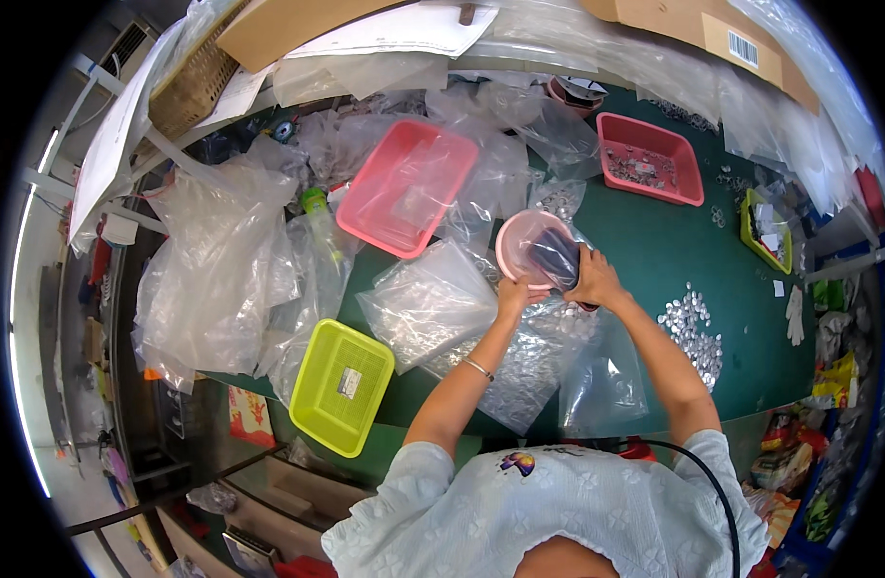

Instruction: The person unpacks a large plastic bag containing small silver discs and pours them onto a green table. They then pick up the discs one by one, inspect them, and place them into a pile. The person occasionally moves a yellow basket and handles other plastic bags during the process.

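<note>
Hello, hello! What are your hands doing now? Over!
Left hand grips round pink plastic bowl at its rim. Right hand holds dark bag over the bowl. Clear plastic bags of small silvery pieces underneath.

- Bright, even daylight-like light is filling the scene, and colours are showing vivid and saturated.
- Glare is bouncing off the crumpled clear plastic bags (211, 260), washing out their folds.
- Only soft, faint shadows are falling on the dark green counter (654, 241).
- Fisheye distortion is bending straight edges near the rim, and a black border is ringing the round picture.
- Detail is softening toward the edges; the centre is staying fairly sharp.
</note>
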`<state>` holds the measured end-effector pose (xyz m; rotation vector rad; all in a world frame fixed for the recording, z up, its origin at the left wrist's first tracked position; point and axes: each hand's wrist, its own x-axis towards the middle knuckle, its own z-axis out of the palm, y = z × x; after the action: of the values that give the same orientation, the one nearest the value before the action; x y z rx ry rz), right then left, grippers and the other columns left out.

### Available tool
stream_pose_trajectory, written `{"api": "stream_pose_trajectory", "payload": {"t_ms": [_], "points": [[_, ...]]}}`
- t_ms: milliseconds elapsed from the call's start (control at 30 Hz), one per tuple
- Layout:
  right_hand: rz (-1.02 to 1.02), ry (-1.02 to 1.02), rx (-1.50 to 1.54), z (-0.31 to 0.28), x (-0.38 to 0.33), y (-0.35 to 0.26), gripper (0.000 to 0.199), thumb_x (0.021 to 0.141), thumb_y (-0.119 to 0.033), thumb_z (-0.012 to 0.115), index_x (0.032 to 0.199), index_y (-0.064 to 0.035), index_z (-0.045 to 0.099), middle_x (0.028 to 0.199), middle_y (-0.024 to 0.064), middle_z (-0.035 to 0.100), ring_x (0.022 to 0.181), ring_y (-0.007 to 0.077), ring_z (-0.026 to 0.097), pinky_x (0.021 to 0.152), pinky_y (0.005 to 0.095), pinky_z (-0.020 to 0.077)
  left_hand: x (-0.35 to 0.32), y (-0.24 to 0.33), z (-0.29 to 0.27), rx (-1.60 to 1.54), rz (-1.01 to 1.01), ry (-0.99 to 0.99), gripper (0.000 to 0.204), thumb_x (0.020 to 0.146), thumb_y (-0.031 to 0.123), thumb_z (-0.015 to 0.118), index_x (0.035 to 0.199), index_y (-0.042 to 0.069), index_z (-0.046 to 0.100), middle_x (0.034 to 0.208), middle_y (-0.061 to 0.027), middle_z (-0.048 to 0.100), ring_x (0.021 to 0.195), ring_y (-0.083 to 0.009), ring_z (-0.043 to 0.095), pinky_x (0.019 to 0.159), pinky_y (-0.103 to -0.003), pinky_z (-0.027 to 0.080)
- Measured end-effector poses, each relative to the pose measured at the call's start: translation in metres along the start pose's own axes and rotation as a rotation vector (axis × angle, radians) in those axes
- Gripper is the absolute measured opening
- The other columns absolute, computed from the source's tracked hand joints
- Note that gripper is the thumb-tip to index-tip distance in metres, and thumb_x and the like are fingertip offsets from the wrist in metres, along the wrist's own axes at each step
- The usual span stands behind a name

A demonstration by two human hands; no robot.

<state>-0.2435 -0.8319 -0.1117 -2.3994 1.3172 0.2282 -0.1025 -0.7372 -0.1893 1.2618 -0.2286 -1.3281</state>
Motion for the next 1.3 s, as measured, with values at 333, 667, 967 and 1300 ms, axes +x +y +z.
{"api": "stream_pose_trajectory", "payload": {"t_ms": [333,667,967,1300], "points": [[-0.089,-0.363,-0.357,-0.054,0.040,-0.038,0.091,0.047,-0.044,0.073,0.114,0.0100,0.044,0.112,0.0267,0.049,0.105,0.0344,0.051,0.084,0.0375,0.0449,-0.004,-0.015,0.007,-0.027,-0.041,0.047,0.039,0.085,0.014,0.048,0.107,-0.017,0.039,0.089,-0.0236,0.058,0.066,-0.0273,0.063,0.051,-0.027,0.053],[-0.010,-0.551,0.224,-0.080,0.010,-0.028,0.074,0.058,-0.044,0.068,0.110,0.0060,0.051,0.091,0.0169,0.059,0.077,0.0203,0.058,0.064,0.0305,0.0442,-0.075,-0.005,0.061,0.331,0.613,0.343,0.057,0.077,0.019,0.065,0.117,-0.005,0.032,0.098,-0.0139,0.046,0.090,-0.0225,0.049,0.077,-0.032,0.043],[0.339,-0.784,1.132,-0.097,-0.043,-0.025,0.043,0.074,-0.044,0.063,0.093,-0.0064,0.053,0.074,0.0049,0.057,0.060,0.0132,0.055,0.049,0.0252,0.0453,-0.113,0.023,0.080,0.384,0.660,0.262,0.058,0.076,0.015,0.067,0.119,-0.002,0.032,0.098,-0.0104,0.048,0.090,-0.0186,0.051,0.070,-0.029,0.045],[0.299,-0.855,1.435,-0.097,-0.081,-0.023,0.044,0.082,-0.048,0.051,0.101,-0.0080,0.054,0.092,0.0049,0.057,0.079,0.0142,0.054,0.058,0.0284,0.0437,-0.137,0.029,0.086,0.277,0.730,0.084,0.036,0.085,-0.001,0.047,0.118,0.000,0.032,0.080,-0.0111,0.052,0.072,-0.0173,0.055,0.064,-0.030,0.046]]}}
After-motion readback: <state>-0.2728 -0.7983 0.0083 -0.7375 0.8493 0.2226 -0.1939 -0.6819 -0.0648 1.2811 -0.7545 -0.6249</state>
